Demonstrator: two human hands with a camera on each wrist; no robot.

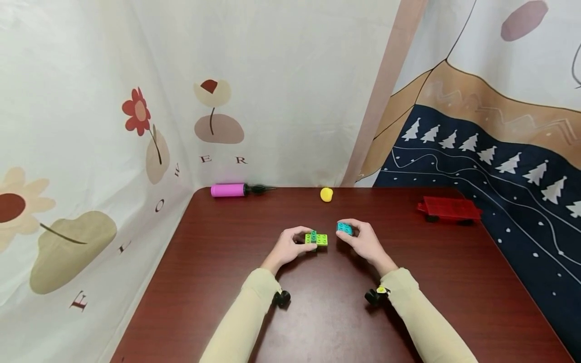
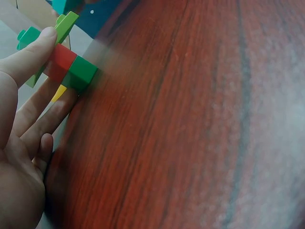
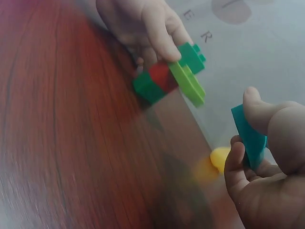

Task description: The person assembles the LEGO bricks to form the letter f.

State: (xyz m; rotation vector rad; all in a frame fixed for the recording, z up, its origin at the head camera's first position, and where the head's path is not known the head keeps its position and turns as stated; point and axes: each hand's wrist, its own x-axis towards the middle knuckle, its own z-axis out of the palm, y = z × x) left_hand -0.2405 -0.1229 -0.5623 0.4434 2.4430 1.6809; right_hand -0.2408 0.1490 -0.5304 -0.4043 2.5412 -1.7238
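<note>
My left hand (image 1: 287, 248) pinches an upright stack of toy building blocks between thumb and fingers. A dark green block (image 2: 81, 75) forms its base, with a red block (image 2: 62, 63) above it. Higher up, a lime green block (image 1: 323, 240) juts out sideways, topped by a green block (image 3: 190, 57). The base is at or just over the tabletop; I cannot tell which. To the right, my right hand (image 1: 366, 244) holds a teal block (image 1: 344, 228) between thumb and fingers, its studs facing up in the head view. A small gap separates it from the stack.
Near the back edge of the brown table (image 1: 236, 227) lies a pink cylinder (image 1: 228, 190) with a dark pointed end. A small yellow object (image 1: 326, 194) sits behind the hands. A red toy vehicle (image 1: 449, 209) stands at the back right. Printed curtains (image 1: 290, 91) border the table.
</note>
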